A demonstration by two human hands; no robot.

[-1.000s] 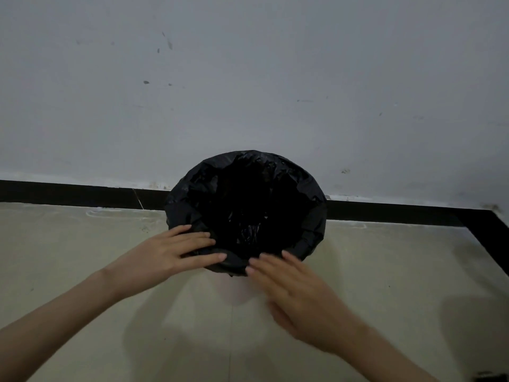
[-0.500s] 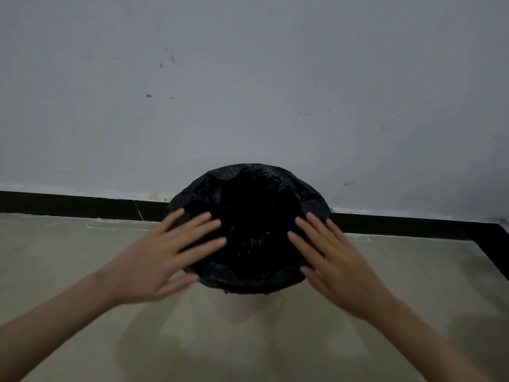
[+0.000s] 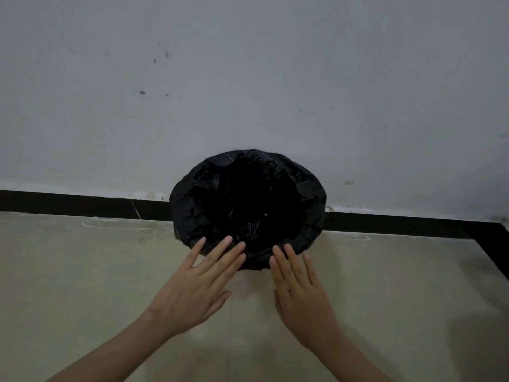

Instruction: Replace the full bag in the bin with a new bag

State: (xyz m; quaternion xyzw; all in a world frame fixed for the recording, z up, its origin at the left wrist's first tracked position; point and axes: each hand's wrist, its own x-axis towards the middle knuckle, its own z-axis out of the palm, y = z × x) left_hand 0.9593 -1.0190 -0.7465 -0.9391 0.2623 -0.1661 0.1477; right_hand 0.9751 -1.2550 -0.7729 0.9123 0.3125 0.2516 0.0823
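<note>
A round bin stands on the floor against the wall, lined with a black plastic bag (image 3: 300,186) folded over its rim. The bag's inside is dark and I cannot see what it holds. A small pale patch of the bin (image 3: 252,282) shows below the bag at the near side. My left hand (image 3: 197,286) lies flat with fingers spread, fingertips on the bag's near left edge. My right hand (image 3: 298,290) is also flat and spread, fingertips at the near right edge. Neither hand grips anything.
A grey-white wall (image 3: 248,92) rises right behind the bin, with a black skirting strip (image 3: 82,204) along its foot. The beige tiled floor (image 3: 82,285) spreads around the bin. At the right the skirting (image 3: 495,249) turns toward me at a corner.
Both hands have drawn back from the sides of the bag's rim to its near edge and closer together. The view has tilted, so the bin sits lower against the wall.
</note>
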